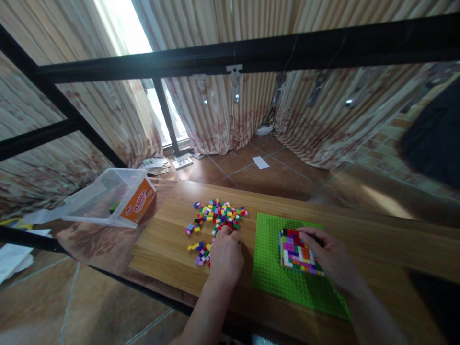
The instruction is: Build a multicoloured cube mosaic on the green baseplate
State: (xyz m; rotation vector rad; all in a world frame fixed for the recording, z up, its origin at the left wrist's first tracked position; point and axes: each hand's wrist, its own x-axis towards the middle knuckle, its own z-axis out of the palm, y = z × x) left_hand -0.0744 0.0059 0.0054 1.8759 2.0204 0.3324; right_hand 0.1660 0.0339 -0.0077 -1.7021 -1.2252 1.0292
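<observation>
My left hand (227, 254) is over the near side of a loose pile of small coloured toy bricks (217, 211). Its fingers are bent down and drawn together, and the fingertips are hidden, so what they pinch does not show. On a green studded baseplate (268, 254) stands a low, multicoloured block of toy bricks (296, 251), with red, white, purple and orange on top. My right hand (332, 256) is closed around the block's far right corner, thumb and fingers at its upper edge. That hand covers part of the block's right side.
The wooden board (165, 230) carries the bricks and baseplate. To the left is a clear plastic box (97, 201) with an orange label. A dark rail (215, 62) with hanging clips crosses above. A dark flat object (431, 297) lies at the right.
</observation>
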